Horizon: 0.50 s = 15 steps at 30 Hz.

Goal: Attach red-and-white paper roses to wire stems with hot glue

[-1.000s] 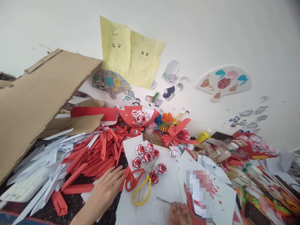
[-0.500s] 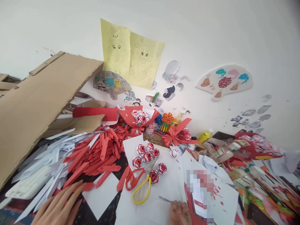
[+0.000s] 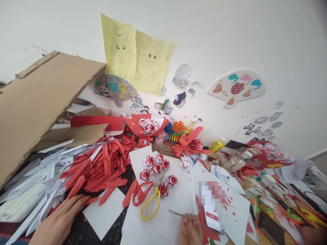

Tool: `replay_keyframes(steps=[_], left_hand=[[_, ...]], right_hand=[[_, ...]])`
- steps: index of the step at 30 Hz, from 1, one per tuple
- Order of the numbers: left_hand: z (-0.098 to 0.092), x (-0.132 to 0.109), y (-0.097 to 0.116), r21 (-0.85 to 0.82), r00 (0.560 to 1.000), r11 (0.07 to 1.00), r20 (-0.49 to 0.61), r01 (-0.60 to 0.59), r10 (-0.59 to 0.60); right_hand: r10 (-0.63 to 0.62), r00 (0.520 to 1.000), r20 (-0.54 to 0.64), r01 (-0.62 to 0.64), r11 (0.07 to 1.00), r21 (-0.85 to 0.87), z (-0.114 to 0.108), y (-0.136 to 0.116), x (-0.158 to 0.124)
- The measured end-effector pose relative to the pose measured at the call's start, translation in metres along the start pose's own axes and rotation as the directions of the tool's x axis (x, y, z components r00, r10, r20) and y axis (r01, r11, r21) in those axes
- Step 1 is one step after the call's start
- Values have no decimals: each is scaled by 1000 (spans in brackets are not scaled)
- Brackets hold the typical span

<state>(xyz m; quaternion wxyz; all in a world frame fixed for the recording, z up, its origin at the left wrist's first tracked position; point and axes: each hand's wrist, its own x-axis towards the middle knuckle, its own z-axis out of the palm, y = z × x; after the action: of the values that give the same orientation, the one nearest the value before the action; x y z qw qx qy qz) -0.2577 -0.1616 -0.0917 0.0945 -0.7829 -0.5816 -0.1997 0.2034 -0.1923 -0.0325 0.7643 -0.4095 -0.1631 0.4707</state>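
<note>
Left hand [image 3: 60,221] flat, fingers released, left of the one scissors [image 3: 148,199]; right hand [image 3: 190,229] below-right, fingers grasping one tweezers [image 3: 175,213]; eight roses [image 3: 156,168] around.

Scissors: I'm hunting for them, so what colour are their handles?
The scissors handles: one red, one yellow; head view.

Slim metal tweezers [image 3: 175,213], nearly flat, tips pointing left, red folded paper strips [image 3: 97,166], loosely heaped

Only one sign can be read: the red Chinese double-happiness character 囍 [image 3: 235,88], in the middle of the white fan-shaped paper cut-out [image 3: 246,96], right of the two pale yellow drawing sheets [image 3: 138,64] on the wall. Other labels are too small to read.
</note>
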Motion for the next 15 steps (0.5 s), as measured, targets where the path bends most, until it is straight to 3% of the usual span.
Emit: replay_keyframes(steps=[6,11,15], left_hand=[[1,25,10,26,984,998,-170,61,-56],[-4,57,30,36,984,995,-155,97,-90],[-25,56,39,-32,982,994,-155,105,-109]], right_hand=[[67,997,47,-68,998,20,-6,-3,4],[55,997,53,-55,998,3,-9,0,3],[62,996,58,-63,998,17,-11,0,5]])
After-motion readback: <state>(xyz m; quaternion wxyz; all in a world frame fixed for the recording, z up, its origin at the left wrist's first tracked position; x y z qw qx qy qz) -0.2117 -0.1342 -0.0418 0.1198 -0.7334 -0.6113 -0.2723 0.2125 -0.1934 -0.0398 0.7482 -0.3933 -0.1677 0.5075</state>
